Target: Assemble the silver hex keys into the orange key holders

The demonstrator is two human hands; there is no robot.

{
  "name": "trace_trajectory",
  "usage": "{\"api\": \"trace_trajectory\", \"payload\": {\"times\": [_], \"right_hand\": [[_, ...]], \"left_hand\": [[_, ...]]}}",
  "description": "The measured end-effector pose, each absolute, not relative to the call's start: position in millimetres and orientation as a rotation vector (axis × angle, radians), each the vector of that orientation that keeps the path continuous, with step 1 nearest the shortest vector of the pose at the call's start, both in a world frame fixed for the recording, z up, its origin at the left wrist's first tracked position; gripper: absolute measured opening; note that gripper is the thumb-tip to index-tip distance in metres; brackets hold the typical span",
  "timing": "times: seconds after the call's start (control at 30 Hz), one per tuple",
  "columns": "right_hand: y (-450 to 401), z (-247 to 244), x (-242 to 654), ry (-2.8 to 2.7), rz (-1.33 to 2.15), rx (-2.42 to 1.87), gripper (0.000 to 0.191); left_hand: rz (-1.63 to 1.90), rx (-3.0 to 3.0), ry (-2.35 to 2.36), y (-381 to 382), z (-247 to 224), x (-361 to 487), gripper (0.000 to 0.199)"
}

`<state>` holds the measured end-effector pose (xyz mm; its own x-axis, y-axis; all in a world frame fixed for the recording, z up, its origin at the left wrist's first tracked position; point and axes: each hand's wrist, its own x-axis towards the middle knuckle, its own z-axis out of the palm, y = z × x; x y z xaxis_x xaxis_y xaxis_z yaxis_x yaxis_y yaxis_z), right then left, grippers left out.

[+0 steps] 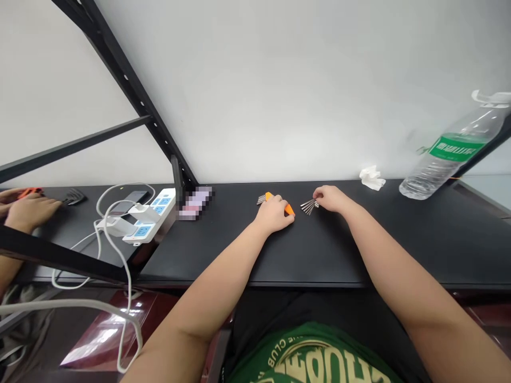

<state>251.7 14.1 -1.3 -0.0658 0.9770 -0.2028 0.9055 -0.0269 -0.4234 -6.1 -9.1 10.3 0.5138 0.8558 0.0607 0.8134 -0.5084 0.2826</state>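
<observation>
On the black tabletop [223, 239], near its middle, my left hand [272, 213] is closed over an orange object [289, 210] whose two ends stick out. Several thin metal pieces [261, 199] show just beyond its left end. To the right, my right hand [328, 198] pinches the right end of a fanned bunch of thin metal strips [308, 206], which spread leftward close to the table surface. A small gap separates the strips from the orange object. My fingers hide part of both things.
White crumpled tissue [372, 178] and a large clear bottle [447, 154] are at the back right. Leftward are a blurred-out item [195, 203], a power strip [154, 215] with white cables, a phone [136, 197] and a black shelf frame [139, 101]. Another person's hands [32, 210] show at far left.
</observation>
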Motion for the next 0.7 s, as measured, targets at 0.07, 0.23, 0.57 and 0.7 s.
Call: {"api": "trace_trajectory", "payload": {"times": [0.07,0.23,0.57,0.7], "right_hand": [[10.3,1.4,251.3,-2.090,0.749,-1.993,0.025],[6.3,8.7,250.5,-2.123,0.850,-1.983,0.021],[3.1,17.6,255.6,-2.058,1.029,-2.134,0.017],[4.3,15.0,258.0,-2.054,1.090,-2.097,0.014]], "left_hand": [[0.262,2.523,1.422,-9.4,11.4,-5.7,0.038],[0.253,2.438,1.400,-5.8,11.2,-7.5,0.038],[0.329,2.355,1.333,-3.1,9.5,-12.7,0.038],[0.334,2.348,1.327,-2.9,10.2,-13.7,0.038]]}}
